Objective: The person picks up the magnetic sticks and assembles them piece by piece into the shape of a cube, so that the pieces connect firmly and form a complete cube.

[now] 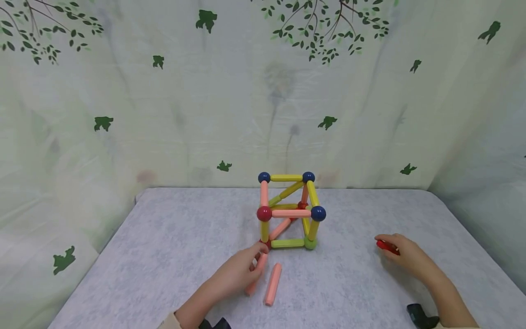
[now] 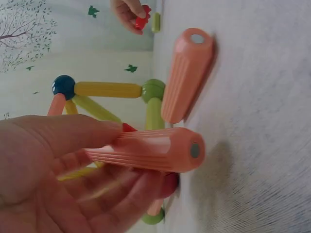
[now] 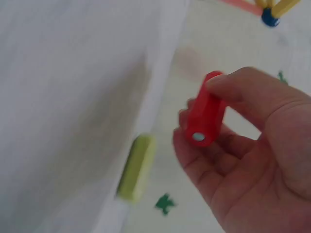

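Observation:
My left hand pinches a pink magnetic rod between thumb and fingers, its metal tip facing the near side. That hand is at the front left bottom corner of a cube frame built of yellow, pink and green rods and coloured balls. Another pink rod lies on the table just right of the hand. Away to the right, my right hand holds a short red magnetic rod between thumb and fingers, above the table.
A light green rod lies on the table near the right hand; the head view hides it behind that hand. The grey table ends at a leaf-printed cloth at the back. A diagonal rod spans the frame's top.

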